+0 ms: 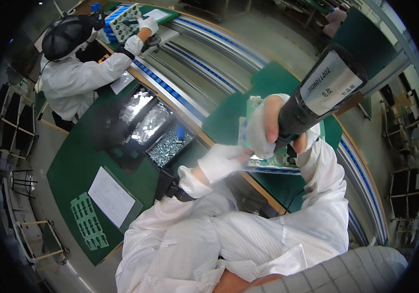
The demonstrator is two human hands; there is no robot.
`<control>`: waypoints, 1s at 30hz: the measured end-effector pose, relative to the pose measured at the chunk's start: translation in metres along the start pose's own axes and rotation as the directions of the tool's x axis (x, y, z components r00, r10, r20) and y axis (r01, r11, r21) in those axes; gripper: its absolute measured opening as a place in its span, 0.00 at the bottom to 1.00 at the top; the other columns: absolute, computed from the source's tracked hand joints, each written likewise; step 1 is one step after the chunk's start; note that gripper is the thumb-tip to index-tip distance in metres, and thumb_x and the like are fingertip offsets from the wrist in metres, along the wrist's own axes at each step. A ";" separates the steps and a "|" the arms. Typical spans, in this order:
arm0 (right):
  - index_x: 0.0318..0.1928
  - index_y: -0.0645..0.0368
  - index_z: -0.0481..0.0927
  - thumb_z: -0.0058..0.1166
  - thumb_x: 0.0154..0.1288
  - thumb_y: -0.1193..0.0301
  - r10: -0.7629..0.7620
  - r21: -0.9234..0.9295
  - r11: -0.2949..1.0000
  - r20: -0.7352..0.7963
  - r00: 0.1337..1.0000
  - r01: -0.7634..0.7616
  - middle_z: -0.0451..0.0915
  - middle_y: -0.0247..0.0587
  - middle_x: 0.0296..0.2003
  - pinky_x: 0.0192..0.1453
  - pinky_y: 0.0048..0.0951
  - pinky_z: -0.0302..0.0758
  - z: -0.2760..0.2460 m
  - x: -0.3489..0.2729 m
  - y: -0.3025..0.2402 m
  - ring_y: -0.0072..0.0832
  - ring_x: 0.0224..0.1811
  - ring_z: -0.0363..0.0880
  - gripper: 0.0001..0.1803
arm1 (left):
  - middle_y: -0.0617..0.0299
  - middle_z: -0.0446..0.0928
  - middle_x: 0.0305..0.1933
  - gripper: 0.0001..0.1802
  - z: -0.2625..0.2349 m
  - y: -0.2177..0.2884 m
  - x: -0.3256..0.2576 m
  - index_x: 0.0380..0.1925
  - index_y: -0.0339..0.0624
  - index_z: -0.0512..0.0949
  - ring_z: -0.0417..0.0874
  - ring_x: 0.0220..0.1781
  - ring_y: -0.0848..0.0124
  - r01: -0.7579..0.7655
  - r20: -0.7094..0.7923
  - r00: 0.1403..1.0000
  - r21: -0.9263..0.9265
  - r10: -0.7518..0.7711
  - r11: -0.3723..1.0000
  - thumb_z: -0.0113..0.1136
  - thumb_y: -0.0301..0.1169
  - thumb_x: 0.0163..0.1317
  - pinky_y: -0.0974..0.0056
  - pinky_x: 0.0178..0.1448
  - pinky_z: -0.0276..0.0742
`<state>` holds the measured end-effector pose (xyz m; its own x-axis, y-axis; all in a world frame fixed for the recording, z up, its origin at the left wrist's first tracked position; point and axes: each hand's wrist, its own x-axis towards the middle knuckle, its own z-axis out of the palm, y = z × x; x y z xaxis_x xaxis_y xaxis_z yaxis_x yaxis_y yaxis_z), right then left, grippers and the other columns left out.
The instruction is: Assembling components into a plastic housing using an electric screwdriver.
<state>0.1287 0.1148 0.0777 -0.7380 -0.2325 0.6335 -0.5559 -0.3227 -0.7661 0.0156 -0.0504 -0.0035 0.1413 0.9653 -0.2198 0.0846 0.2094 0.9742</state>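
The gloved right hand [263,128] gripped a black power tool [317,90] above a pale-green panel [255,101] — the left hand [221,162] reached just beside that panel's edge. Left of both hands, small silvery screws [169,148] lay heaped on the tabletop [73,161] side.

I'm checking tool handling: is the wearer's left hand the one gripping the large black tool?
No, the right hand grips the black tool.
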 end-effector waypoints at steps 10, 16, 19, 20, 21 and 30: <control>0.47 0.56 0.70 0.63 0.55 0.39 -0.062 -0.296 0.944 -0.586 0.808 -0.143 0.75 0.40 0.34 0.42 0.34 0.77 0.029 0.012 -0.017 0.32 0.38 0.77 0.36 | 0.50 0.77 0.43 0.32 0.007 0.035 0.018 0.53 0.31 0.70 0.79 0.41 0.63 -0.336 -0.217 0.911 0.107 0.352 0.936 0.71 0.37 0.52 0.62 0.50 0.75; 0.39 0.60 0.83 0.45 0.67 0.40 0.216 -0.793 -0.178 -0.610 0.763 -0.583 0.82 0.48 0.34 0.47 0.39 0.76 -0.012 -0.009 0.007 0.44 0.40 0.81 0.33 | 0.63 0.77 0.39 0.25 -0.027 -0.036 -0.004 0.49 0.35 0.74 0.74 0.40 0.74 -0.278 -0.619 0.759 -0.027 0.203 0.960 0.70 0.39 0.58 0.68 0.48 0.72; 0.29 0.56 0.86 0.47 0.67 0.43 0.391 -0.606 -0.335 -0.786 0.479 -0.722 0.82 0.47 0.25 0.43 0.41 0.77 -0.015 -0.012 0.012 0.46 0.34 0.81 0.30 | 0.67 0.76 0.35 0.23 -0.056 -0.093 -0.031 0.47 0.38 0.76 0.72 0.35 0.76 -0.179 -0.766 0.631 0.008 0.121 0.984 0.69 0.42 0.58 0.69 0.42 0.71; 0.29 0.56 0.86 0.47 0.67 0.43 0.372 -0.629 -0.312 -0.771 0.517 -0.713 0.82 0.47 0.25 0.43 0.41 0.77 -0.015 -0.011 0.013 0.46 0.34 0.81 0.30 | 0.67 0.76 0.35 0.22 -0.068 -0.110 -0.040 0.47 0.38 0.76 0.71 0.35 0.77 -0.141 -0.832 0.550 -0.005 0.074 0.990 0.69 0.40 0.58 0.69 0.40 0.70; 0.26 0.55 0.86 0.46 0.67 0.43 0.376 -0.587 -0.360 -0.802 0.463 -0.725 0.81 0.46 0.23 0.42 0.41 0.78 -0.016 -0.008 0.014 0.45 0.31 0.82 0.30 | 0.69 0.74 0.29 0.17 -0.081 -0.124 -0.049 0.42 0.41 0.76 0.69 0.28 0.78 -0.109 -0.886 0.464 -0.077 -0.018 0.991 0.68 0.38 0.60 0.69 0.33 0.67; 0.28 0.57 0.85 0.47 0.67 0.45 0.257 -0.417 -0.431 -0.907 0.335 -0.800 0.82 0.51 0.25 0.43 0.41 0.78 -0.044 -0.014 0.008 0.47 0.32 0.83 0.29 | 0.75 0.54 0.09 0.17 -0.114 -0.181 -0.137 0.28 0.54 0.68 0.53 0.05 0.76 -0.237 -0.776 0.305 -0.624 -0.552 0.745 0.58 0.50 0.66 0.65 0.10 0.44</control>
<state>0.1179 0.1560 0.0576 -0.7364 0.6714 -0.0834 0.6705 0.7079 -0.2221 -0.1316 -0.2025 -0.1439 -0.7688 0.3005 -0.5645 -0.5855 0.0243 0.8103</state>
